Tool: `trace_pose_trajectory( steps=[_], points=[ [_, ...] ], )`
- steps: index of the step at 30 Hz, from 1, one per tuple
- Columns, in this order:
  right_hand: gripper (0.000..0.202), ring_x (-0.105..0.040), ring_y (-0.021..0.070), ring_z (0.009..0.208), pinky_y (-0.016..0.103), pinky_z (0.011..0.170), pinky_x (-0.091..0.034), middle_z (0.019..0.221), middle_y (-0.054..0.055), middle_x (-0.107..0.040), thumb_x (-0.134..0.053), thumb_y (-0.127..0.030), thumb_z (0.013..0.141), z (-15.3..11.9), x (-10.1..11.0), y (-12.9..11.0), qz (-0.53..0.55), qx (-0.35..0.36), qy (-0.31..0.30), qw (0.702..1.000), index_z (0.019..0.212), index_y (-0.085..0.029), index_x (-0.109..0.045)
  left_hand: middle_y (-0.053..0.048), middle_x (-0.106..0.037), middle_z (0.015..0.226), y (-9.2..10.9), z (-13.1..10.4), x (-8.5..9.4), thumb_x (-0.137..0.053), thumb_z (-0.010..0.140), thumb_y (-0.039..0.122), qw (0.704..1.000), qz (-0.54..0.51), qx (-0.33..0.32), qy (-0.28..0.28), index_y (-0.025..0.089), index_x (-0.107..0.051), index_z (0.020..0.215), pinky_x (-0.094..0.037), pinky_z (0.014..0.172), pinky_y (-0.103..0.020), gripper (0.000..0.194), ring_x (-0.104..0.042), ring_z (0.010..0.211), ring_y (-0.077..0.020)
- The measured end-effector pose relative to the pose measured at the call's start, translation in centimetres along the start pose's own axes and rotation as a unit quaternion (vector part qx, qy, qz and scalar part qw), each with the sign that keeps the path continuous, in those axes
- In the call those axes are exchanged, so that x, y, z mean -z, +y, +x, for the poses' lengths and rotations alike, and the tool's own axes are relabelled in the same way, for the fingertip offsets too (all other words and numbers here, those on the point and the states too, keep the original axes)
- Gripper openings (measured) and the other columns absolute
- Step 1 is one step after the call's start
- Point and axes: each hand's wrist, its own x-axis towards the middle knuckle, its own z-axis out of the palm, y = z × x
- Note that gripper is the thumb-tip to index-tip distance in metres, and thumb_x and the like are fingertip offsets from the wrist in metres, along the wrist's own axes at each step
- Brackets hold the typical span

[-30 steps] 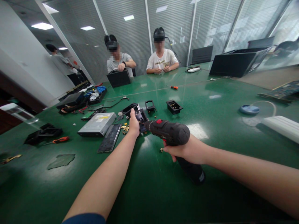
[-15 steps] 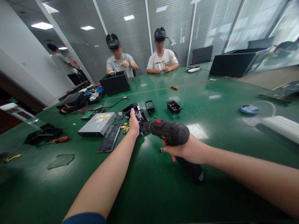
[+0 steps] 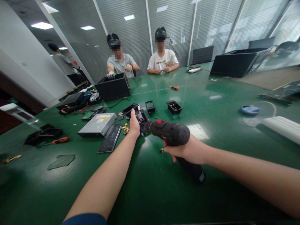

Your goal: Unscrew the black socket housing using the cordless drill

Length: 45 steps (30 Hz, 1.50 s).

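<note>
My right hand [image 3: 185,150] is closed round the grip of a black cordless drill [image 3: 170,132] with red details. The drill points left, its tip meeting a small black plastic housing [image 3: 142,118]. That housing is in my left hand [image 3: 134,124], thumb up along its side; the other fingers are mostly hidden. Just left of this hand lie small brass pieces [image 3: 126,128]. One more small brass part [image 3: 161,150] is on the table close to my right fingertips. Behind the hands stand a black frame [image 3: 150,106] and a black box [image 3: 174,107] with brass contacts inside.
To the left are a grey disc drive [image 3: 97,124], a dark phone-like slab [image 3: 109,138] and an orange-handled screwdriver [image 3: 61,140]. Across the green table [image 3: 225,131] sit two people, one handling a black computer case [image 3: 113,88]. A white power strip [image 3: 284,128] lies at the right.
Across the table, the black case has shifted left and turned, with a gloved hand on it. My hands, the drill and the housing look almost the same.
</note>
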Motion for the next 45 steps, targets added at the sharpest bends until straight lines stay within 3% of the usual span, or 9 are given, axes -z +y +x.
trace_pose_trajectory(
  steps=[3, 7, 12, 21, 30, 37, 45],
  points=[
    [0.019, -0.068, 0.0168, 0.052, 0.028, 0.057, -0.058, 0.066, -0.004, -0.071, -0.083, -0.019, 0.083, 0.03, 0.03, 0.17, -0.011, 0.003, -0.003, 1.000, 0.097, -0.022, -0.072, -0.014, -0.090, 0.092, 0.04, -0.01, -0.11, -0.065, 0.109, 0.088, 1.000, 0.011, 0.003, 0.020, 0.024, -0.081, 0.097, -0.079, 0.085, -0.044, 0.067, -0.095, 0.100, -0.0377],
    [0.027, -0.069, 0.0177, 0.052, 0.029, 0.058, -0.059, 0.068, -0.005, -0.072, -0.083, -0.021, 0.084, -0.03, 0.06, 0.22, -0.008, 0.009, -0.001, 1.000, 0.111, -0.021, -0.077, -0.013, -0.089, 0.090, 0.20, -0.21, -0.43, -0.062, 0.113, 0.082, 1.000, 0.007, 0.000, 0.025, 0.023, -0.081, 0.096, -0.079, 0.086, -0.042, 0.064, -0.095, 0.100, -0.0365],
    [0.034, -0.068, 0.0172, 0.051, 0.029, 0.055, -0.057, 0.071, -0.005, -0.073, -0.084, -0.021, 0.082, 0.03, 0.00, 0.37, 0.003, 0.005, 0.010, 1.000, 0.115, -0.021, -0.076, -0.013, -0.088, 0.088, 0.46, -0.55, -0.68, -0.060, 0.115, 0.078, 1.000, -0.002, 0.012, 0.026, 0.023, -0.081, 0.095, -0.079, 0.087, -0.042, 0.062, -0.096, 0.100, -0.0362],
    [0.028, -0.067, 0.0171, 0.050, 0.028, 0.055, -0.056, 0.063, -0.007, -0.069, -0.082, -0.016, 0.082, 0.02, -0.09, -0.07, 0.000, 0.001, 0.010, 1.000, 0.108, -0.021, -0.073, -0.014, -0.089, 0.089, 0.60, -0.72, -0.83, -0.057, 0.117, 0.076, 0.999, 0.004, 0.016, 0.029, 0.023, -0.082, 0.097, -0.079, 0.086, -0.045, 0.063, -0.095, 0.102, -0.0385],
    [0.027, -0.067, 0.0164, 0.049, 0.028, 0.054, -0.056, 0.069, -0.006, -0.073, -0.083, -0.018, 0.082, 0.12, -0.13, 0.13, -0.007, 0.000, 0.010, 1.000, 0.107, -0.022, -0.073, -0.014, -0.088, 0.088, 0.44, -0.57, -0.72, -0.057, 0.115, 0.079, 1.000, 0.012, 0.004, 0.025, 0.024, -0.081, 0.092, -0.079, 0.086, -0.043, 0.064, -0.096, 0.102, -0.0375],
    [0.017, -0.065, 0.0153, 0.048, 0.028, 0.055, -0.055, 0.063, -0.006, -0.069, -0.081, -0.017, 0.082, 0.05, -0.23, 0.17, -0.015, -0.002, 0.013, 1.000, 0.090, -0.024, -0.068, -0.015, -0.089, 0.089, 0.35, -0.47, -0.73, -0.055, 0.115, 0.078, 0.999, 0.019, -0.002, 0.030, 0.023, -0.081, 0.094, -0.079, 0.089, -0.045, 0.064, -0.096, 0.105, -0.0382],
    [0.037, -0.067, 0.0168, 0.048, 0.028, 0.053, -0.056, 0.066, -0.009, -0.070, -0.081, -0.017, 0.080, 0.02, -0.24, -0.11, -0.003, -0.009, 0.019, 1.000, 0.116, -0.021, -0.075, -0.015, -0.090, 0.093, 0.09, -0.21, -0.34, -0.059, 0.110, 0.086, 0.999, 0.029, -0.006, 0.017, 0.025, -0.081, 0.098, -0.079, 0.091, -0.045, 0.066, -0.096, 0.107, -0.0390]
  ],
)
